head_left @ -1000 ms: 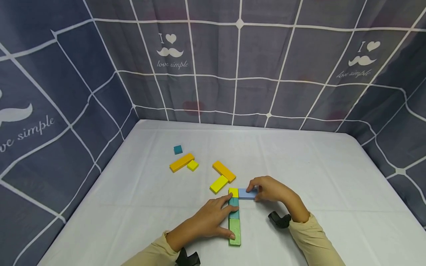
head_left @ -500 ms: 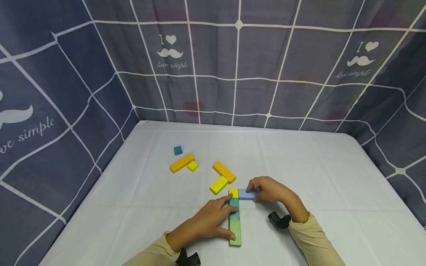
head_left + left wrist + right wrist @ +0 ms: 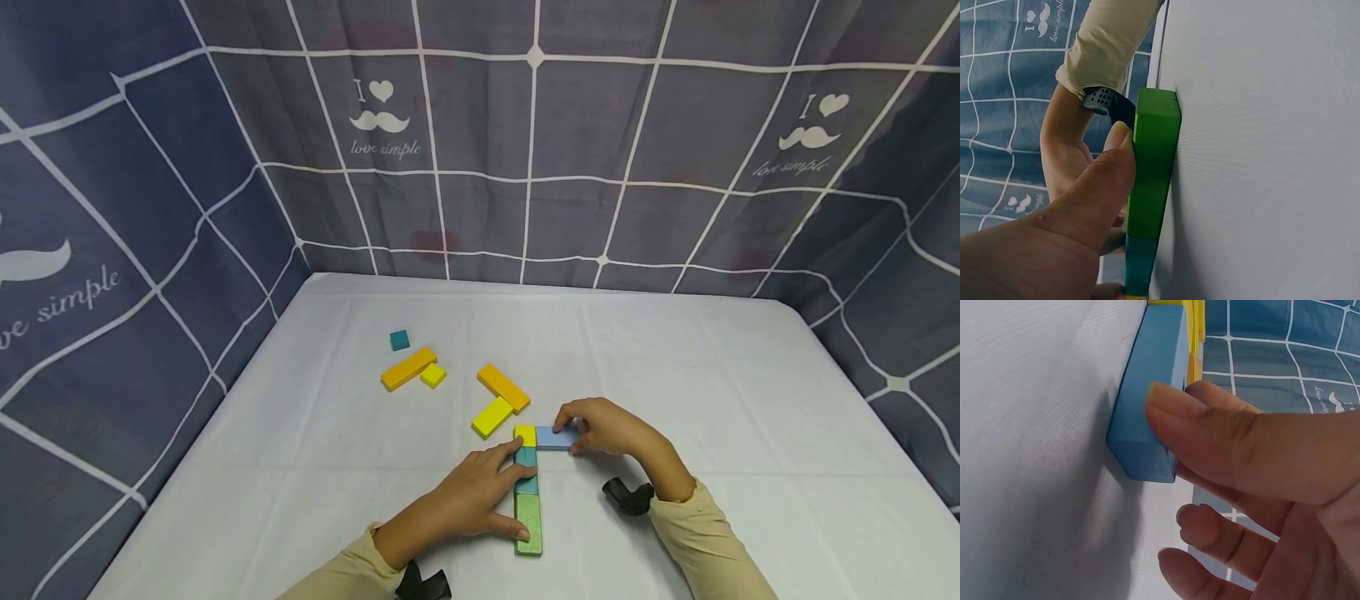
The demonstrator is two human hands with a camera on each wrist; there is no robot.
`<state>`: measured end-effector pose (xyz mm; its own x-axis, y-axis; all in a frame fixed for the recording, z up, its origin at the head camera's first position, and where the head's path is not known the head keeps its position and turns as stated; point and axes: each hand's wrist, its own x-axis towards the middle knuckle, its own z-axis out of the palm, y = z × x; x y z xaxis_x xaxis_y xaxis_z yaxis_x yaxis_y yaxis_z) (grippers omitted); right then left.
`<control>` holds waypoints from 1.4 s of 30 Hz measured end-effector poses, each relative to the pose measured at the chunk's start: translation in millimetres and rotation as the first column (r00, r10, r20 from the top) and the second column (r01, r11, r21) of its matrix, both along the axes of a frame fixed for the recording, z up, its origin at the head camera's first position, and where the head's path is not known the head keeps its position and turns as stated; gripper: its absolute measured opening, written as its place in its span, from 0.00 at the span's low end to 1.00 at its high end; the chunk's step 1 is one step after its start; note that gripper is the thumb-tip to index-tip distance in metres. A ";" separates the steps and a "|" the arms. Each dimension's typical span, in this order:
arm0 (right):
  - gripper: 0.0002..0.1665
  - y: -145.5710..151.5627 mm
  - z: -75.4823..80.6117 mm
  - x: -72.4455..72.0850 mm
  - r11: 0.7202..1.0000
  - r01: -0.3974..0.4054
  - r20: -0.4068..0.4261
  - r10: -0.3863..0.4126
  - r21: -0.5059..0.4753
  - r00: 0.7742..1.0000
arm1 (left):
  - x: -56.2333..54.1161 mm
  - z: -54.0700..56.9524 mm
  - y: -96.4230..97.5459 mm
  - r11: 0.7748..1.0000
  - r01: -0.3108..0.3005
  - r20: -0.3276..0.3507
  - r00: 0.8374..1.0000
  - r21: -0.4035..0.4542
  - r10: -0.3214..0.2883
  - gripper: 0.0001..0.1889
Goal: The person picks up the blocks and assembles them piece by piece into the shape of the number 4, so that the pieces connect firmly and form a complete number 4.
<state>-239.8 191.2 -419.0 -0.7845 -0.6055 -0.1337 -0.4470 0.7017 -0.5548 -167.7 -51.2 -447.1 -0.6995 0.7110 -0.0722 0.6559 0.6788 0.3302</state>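
While the left hand, fingers spread, touches an abutting green bar, teal block and yellow square block, the right hand pinches an apparently wooden blue bar against the square, forming a corner, with five orange, yellow and teal blocks loose beyond.

The grid-patterned cloth repeatedly bears "I", a heart, a moustache and "love simple".
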 end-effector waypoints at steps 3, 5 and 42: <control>0.15 -0.8 0.8 0.5 1.000 0.001 0.006 -0.001 0.000 1.000 | 0.4 -0.7 -0.9 1.000 -0.003 0.005 1.000 0.000 0.003 0.41; 0.15 -1.1 1.4 0.6 1.000 0.004 0.011 -0.004 0.004 1.000 | 0.5 -0.9 -1.4 1.000 -0.006 0.013 1.000 0.000 0.006 0.41; 0.16 -4.2 0.0 -0.3 0.999 -0.021 -0.030 0.022 0.039 0.999 | 0.6 1.9 -0.6 1.000 -0.014 0.015 1.000 -0.007 0.014 0.41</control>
<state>-240.1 187.0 -419.0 -0.7752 -0.6174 -0.1338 -0.4787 0.7123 -0.5133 -167.2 -51.8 -445.1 -0.7080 0.7007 -0.0882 0.6413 0.6902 0.3353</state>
